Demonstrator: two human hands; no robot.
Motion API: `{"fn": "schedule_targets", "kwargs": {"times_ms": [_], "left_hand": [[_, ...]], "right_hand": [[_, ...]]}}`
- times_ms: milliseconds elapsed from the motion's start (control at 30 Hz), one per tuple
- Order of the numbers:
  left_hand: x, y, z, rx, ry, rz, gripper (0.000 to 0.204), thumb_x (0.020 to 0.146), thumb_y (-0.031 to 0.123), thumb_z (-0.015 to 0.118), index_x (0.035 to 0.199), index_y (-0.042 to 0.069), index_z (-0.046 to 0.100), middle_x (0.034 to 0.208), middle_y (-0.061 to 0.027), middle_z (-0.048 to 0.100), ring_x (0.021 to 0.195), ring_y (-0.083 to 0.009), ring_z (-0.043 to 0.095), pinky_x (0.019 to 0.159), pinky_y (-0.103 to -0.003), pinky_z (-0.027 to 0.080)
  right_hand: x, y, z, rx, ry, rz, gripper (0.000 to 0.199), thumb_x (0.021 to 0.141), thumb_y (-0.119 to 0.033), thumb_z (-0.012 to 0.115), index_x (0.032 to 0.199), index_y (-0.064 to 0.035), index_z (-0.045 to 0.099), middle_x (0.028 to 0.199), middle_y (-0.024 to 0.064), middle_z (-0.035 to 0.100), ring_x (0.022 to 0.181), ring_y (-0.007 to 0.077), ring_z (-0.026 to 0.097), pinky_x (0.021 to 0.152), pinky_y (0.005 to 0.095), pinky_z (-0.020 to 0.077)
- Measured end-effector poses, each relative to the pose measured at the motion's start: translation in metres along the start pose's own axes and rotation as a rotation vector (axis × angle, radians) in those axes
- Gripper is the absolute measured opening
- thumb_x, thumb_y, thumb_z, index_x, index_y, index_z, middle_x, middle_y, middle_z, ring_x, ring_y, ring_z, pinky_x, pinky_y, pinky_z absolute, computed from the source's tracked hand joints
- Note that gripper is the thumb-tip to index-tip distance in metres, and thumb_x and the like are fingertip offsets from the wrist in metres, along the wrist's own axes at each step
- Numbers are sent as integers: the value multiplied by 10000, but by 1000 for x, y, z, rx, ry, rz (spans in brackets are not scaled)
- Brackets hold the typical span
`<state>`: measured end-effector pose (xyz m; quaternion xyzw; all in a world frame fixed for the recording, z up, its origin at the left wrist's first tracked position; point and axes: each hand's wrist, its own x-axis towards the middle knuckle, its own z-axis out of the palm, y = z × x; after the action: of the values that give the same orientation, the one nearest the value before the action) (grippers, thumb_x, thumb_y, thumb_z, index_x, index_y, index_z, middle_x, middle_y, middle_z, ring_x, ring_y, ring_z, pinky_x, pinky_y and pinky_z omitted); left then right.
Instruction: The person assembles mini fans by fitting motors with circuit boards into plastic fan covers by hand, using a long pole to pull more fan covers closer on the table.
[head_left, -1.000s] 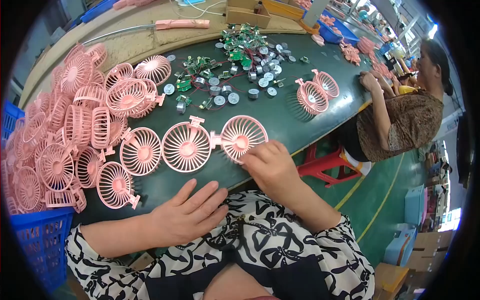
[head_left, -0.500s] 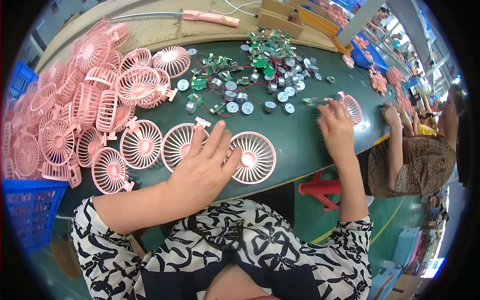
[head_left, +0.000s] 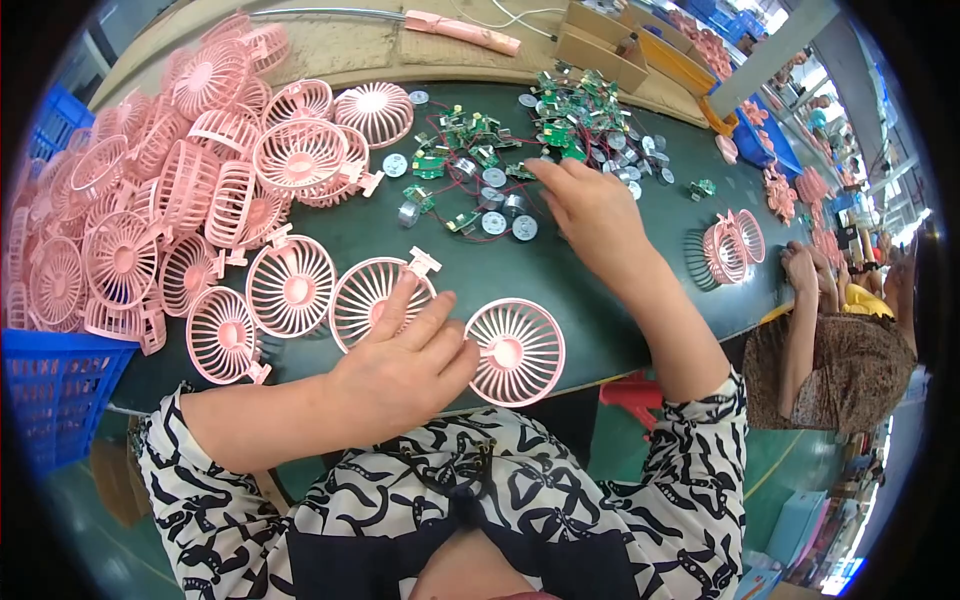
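My left hand (head_left: 405, 375) lies with its fingers spread over two round pink fan guards. One fan guard (head_left: 365, 300) sits partly under the fingertips, and the other guard (head_left: 515, 350) is beside the ring and little fingers. My right hand (head_left: 595, 215) is stretched over the table, its fingertips at the edge of the heap of green circuit boards (head_left: 575, 110) with wired silver motors (head_left: 493, 222). The fingers look apart, with nothing visible in them. To the right of that hand, two pink guards (head_left: 727, 252) stand together on edge.
A tall heap of pink fan guards (head_left: 185, 150) fills the left side above a blue crate (head_left: 65, 385). Cardboard boxes (head_left: 605, 50) stand at the back. At the right, a co-worker's hand (head_left: 800, 268) is close to the table edge. A lone circuit board (head_left: 702, 189) lies nearby.
My right hand has moved left from the pink guards at the right to the circuit boards and motors. My left hand stays over the guards. The whole view has shifted slightly.
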<state>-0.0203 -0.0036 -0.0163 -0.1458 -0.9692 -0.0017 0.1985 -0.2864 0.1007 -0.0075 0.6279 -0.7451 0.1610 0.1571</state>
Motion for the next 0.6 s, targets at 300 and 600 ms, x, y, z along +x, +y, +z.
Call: {"fn": "schedule_targets", "kwargs": {"times_ms": [300,600], "left_hand": [[-3,2,0,-27,-92,0,336,785,191,611,1084,40,626,1085,-145,627,1239,-357,528,1062,-620,342],[-1,1,-2,-71,-51,53,301,788,191,588,1031,16,614,1024,-138,622,1166,-342,561,1072,-606,342]], "right_hand": [[-20,-20,-27,85,307,76,78,793,-25,695,837,-34,632,894,116,586,824,306,580,724,417,484],[-93,-60,-19,136,55,227,207,754,-88,749,922,-56,631,983,83,609,934,288,574,783,397,468]]}}
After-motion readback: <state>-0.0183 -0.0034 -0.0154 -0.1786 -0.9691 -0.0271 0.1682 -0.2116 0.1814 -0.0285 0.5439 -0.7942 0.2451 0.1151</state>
